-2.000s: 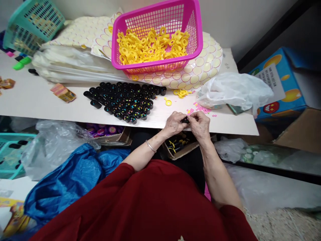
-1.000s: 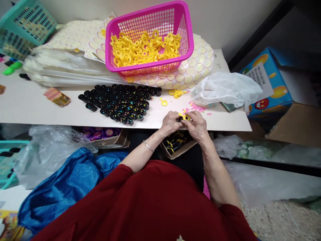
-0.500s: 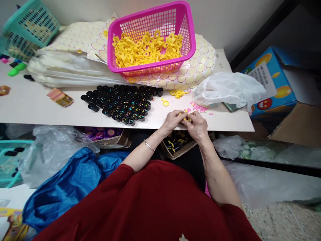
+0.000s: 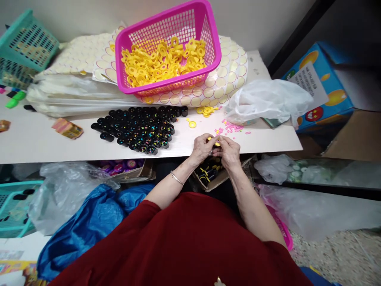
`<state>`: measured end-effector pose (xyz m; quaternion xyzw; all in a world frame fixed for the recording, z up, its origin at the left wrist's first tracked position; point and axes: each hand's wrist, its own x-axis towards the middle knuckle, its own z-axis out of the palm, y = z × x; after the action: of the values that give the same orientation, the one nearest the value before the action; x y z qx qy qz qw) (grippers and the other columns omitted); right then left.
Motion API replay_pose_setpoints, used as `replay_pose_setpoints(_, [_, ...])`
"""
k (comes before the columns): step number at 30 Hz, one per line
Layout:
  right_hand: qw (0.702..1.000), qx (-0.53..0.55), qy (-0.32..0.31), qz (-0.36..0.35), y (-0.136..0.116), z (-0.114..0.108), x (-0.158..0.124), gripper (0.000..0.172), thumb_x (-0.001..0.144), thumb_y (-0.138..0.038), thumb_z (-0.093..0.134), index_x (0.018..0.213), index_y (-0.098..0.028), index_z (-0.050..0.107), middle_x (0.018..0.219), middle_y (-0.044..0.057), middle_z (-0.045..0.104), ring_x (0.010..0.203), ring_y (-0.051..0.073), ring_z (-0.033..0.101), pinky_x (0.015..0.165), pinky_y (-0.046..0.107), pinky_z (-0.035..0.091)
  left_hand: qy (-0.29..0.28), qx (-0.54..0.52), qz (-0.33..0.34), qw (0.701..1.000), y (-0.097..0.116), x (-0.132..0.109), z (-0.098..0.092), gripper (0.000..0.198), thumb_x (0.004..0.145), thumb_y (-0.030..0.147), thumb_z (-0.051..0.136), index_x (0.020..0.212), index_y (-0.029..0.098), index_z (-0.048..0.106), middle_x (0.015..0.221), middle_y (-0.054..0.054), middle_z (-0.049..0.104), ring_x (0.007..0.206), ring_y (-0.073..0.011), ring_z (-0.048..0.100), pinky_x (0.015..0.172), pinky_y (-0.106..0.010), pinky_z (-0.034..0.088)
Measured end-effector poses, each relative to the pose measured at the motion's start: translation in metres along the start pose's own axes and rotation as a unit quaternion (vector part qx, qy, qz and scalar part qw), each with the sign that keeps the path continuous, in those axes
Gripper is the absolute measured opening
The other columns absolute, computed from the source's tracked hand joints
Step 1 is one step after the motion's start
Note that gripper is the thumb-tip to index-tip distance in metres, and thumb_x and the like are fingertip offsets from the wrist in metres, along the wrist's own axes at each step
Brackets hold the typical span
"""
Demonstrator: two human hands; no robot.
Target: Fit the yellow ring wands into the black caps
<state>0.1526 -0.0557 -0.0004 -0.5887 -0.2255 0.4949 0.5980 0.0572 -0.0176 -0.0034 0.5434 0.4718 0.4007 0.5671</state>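
My left hand [image 4: 203,149] and my right hand [image 4: 228,151] meet at the table's front edge, fingers closed. Between their fingertips they grip a small yellow ring piece [image 4: 218,144]; something dark shows by it, but my fingers hide most of it. Left of my hands stand many small black cups [image 4: 139,129] holding coloured bits. A single yellow ring with a tab [image 4: 192,124] lies just beyond my left hand, and a small pile of yellow rings [image 4: 206,111] lies behind it. Tiny pink pieces [image 4: 232,126] are scattered beyond my right hand.
A pink basket [image 4: 168,85] of yellow rings sits on patterned wrapping at the back. A white plastic bag [image 4: 268,101] and a blue carton [image 4: 320,89] stand right. Below the table edge, an open box [image 4: 212,184] holds black and yellow pieces. A folded orange packet [image 4: 68,128] lies left.
The view has shifted slightly. Both hands still hold the yellow ring piece together, their fingers a little repositioned, and have drawn slightly closer to the table's front edge.
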Motion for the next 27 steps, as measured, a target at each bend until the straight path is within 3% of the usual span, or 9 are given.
replay_pose_setpoints(5, [0.999,-0.011,-0.028,0.035,-0.003,-0.005,0.002,0.039,0.063,-0.049,0.072,0.081,-0.016,0.061,0.065,-0.003,0.061,0.044,0.010,0.060,0.042,0.024,0.055,0.041,0.005,-0.030,0.999,0.001,-0.002,0.005,0.034,0.067,0.048,0.067,0.067,0.014,0.063,0.056,0.003,0.054,0.052,-0.0065,0.044,0.051,-0.020,0.036])
replay_pose_setpoints(14, [0.997,-0.002,-0.011,0.083,-0.014,0.005,0.010,0.016,0.065,-0.031,0.063,0.065,-0.017,0.055,0.045,-0.005,0.054,0.036,0.013,0.057,0.034,0.023,0.051,0.043,-0.060,-0.096,0.993,0.006,0.007,0.006,0.033,0.061,0.044,0.071,0.060,0.012,0.062,0.045,0.005,0.047,0.043,-0.0057,0.039,0.043,-0.020,0.030])
replay_pose_setpoints(21, [0.999,0.001,-0.022,0.035,-0.009,0.005,0.011,0.016,0.069,-0.033,0.061,0.067,-0.018,0.056,0.046,-0.006,0.054,0.033,0.012,0.054,0.031,0.023,0.048,0.033,-0.060,-0.024,0.997,0.003,0.004,0.007,0.026,0.066,0.038,0.066,0.067,0.012,0.064,0.057,0.004,0.054,0.051,-0.0049,0.042,0.050,-0.019,0.034])
replay_pose_setpoints(27, [0.998,0.022,-0.042,0.044,-0.010,0.004,0.014,0.021,0.066,-0.036,0.066,0.061,-0.019,0.054,0.041,-0.006,0.052,0.030,0.012,0.051,0.028,0.024,0.046,0.038,-0.023,0.001,0.999,-0.002,0.001,0.008,0.035,0.069,0.047,0.064,0.069,0.013,0.062,0.056,0.005,0.052,0.053,-0.0054,0.042,0.052,-0.019,0.034])
